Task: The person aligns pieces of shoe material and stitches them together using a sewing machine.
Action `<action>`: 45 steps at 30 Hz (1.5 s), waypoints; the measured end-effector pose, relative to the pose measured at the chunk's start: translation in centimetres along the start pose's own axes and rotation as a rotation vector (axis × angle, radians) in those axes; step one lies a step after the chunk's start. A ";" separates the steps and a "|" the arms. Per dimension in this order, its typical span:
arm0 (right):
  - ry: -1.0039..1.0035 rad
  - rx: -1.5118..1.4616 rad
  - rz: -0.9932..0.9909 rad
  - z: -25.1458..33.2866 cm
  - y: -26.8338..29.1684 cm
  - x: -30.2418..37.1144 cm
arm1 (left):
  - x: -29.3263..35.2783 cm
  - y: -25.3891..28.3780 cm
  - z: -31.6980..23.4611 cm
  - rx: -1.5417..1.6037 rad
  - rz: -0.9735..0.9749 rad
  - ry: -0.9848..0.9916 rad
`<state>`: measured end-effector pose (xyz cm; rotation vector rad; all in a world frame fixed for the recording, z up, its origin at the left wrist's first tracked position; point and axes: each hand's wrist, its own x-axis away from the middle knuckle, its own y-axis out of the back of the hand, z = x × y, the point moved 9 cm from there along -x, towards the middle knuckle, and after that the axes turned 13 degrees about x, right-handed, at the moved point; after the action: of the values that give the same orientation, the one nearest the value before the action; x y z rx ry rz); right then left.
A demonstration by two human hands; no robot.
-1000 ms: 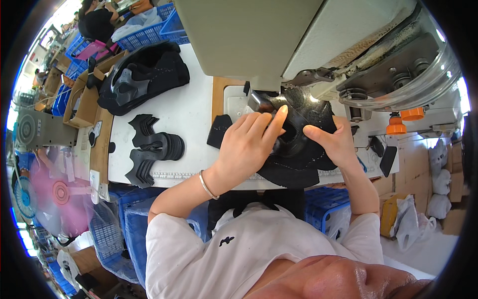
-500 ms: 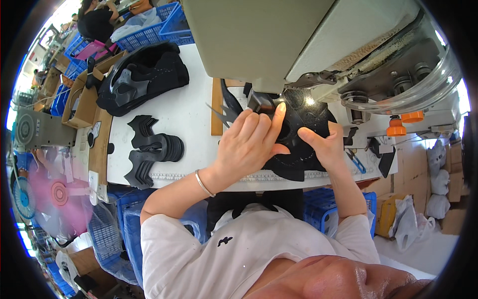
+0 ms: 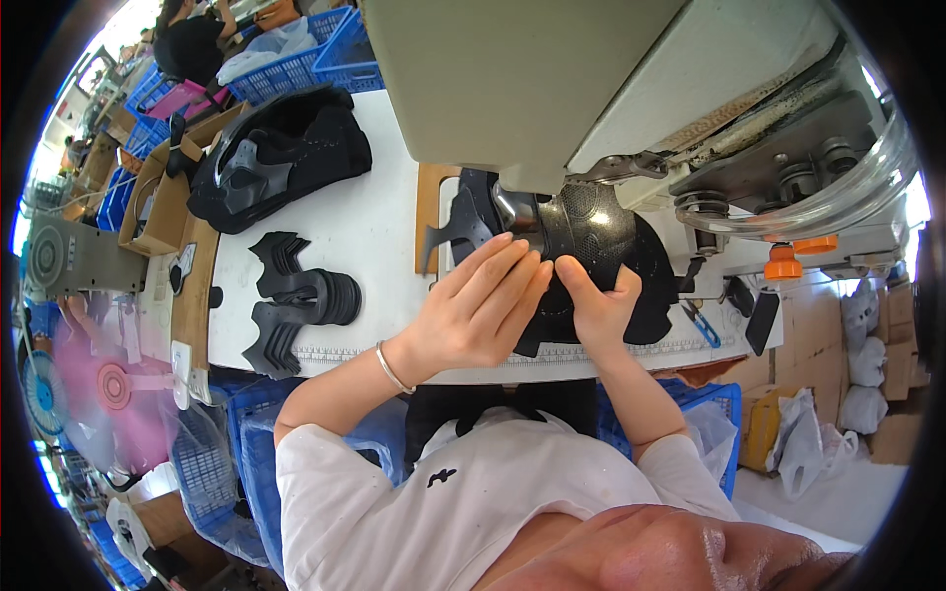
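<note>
The left hand (image 3: 485,307) and right hand (image 3: 599,313) — each grip seemingly grasping the black piece (image 3: 603,239) beneath the machine (image 3: 517,89) on the desk (image 3: 394,231) — should guide it flat, evenly.

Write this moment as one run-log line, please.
Left hand: on dark workpiece | Right hand: on same workpiece | Above: pale machine | Leftward: stacked pieces on white table

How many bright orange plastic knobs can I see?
2: one orange plastic knob below the clear curved plastic guard, the other just right of it and slightly higher. More may be hidden behind the machine.
</note>
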<state>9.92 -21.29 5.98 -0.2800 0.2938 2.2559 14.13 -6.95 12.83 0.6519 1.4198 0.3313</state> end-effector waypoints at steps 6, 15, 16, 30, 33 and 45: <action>-0.010 -0.135 -0.044 -1.1 -1.1 0.7 | 0.5 0.6 0.4 0.006 -0.023 -0.008; -0.059 -0.342 -0.194 -1.7 -2.5 0.9 | 0.6 0.8 2.3 0.058 -0.010 -0.012; -0.043 -0.370 -0.204 -1.4 -2.6 0.9 | 0.7 0.8 2.5 0.060 -0.009 -0.014; -0.046 -0.392 -0.234 -0.9 -3.3 -0.2 | 0.3 1.2 3.9 0.003 -0.064 -0.073; -0.058 -0.334 -0.206 -0.9 -3.0 -0.1 | -0.2 1.4 4.7 0.081 -0.069 -0.013; -0.088 -0.199 -0.126 -0.6 -2.2 -0.6 | -1.2 1.8 6.2 0.234 -0.134 0.315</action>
<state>12.07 -20.51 5.28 -0.2938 0.0043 2.1673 20.28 -7.60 14.93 0.7108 1.8131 0.1664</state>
